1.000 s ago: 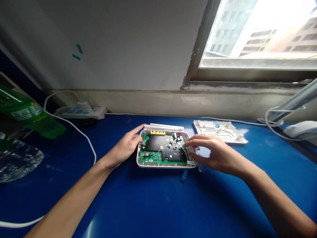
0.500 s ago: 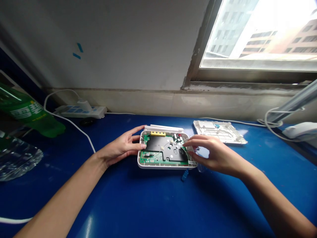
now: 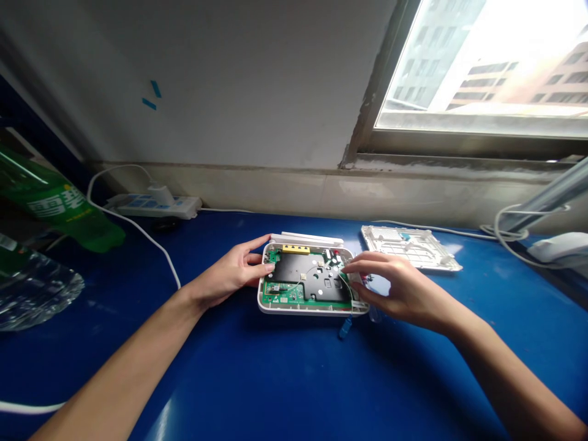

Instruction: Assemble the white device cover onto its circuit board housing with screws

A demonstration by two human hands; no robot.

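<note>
L hand [image 3: 227, 271] gripped the L end of the open white case [image 3: 294, 312], thumb over the rim, fingers at the side. Case sat at the bench [image 3: 285, 373] btwn both hands, w/ green circuit board [image 3: 298, 296] & black plate [image 3: 291, 267] facing up. R hand [image 3: 399, 283] had fingers bent at the case's R end, nr a thin cable [image 3: 348, 286]; can't tell if it pinched anything. Blue connector [image 3: 345, 328] was just nearside of R hand's fingertips. White cover [image 3: 413, 248] lay beyond R hand; power strip [image 3: 181, 208] & green bottle [image 3: 89, 229] were off to L of L hand.
</note>
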